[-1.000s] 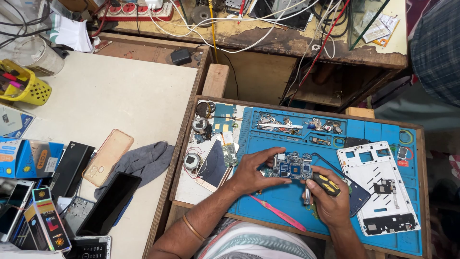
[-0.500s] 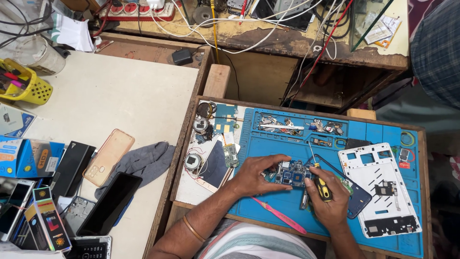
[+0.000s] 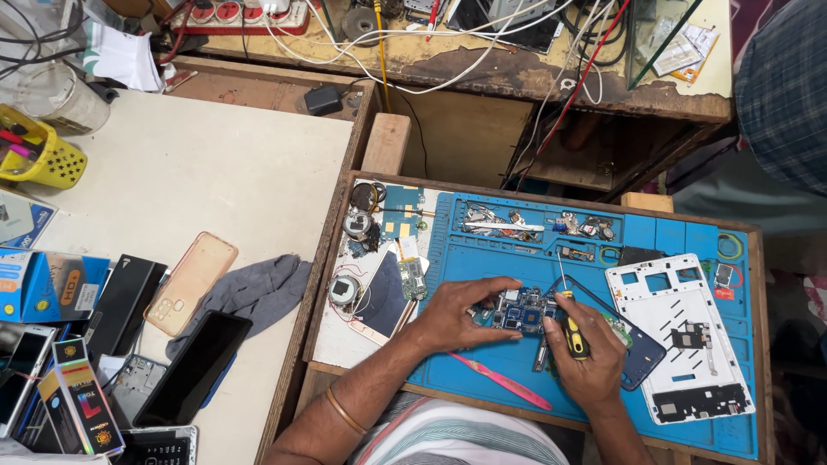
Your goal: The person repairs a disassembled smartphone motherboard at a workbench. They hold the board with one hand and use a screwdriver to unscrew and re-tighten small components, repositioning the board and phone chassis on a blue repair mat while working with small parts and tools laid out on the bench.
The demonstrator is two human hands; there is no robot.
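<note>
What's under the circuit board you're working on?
The circuit board lies on the blue mat, pressed down by the left hand. The right hand holds a yellow-handled screwdriver. Anything directly beneath the board is covered.

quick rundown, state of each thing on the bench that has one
circuit board: bare, pinned flat by left hand
screwdriver: gripped in right hand, tip raised
white phone frame: stripped, lying flat
black phone: screen dark
pink pry tool: lying unused on blue mat
</note>
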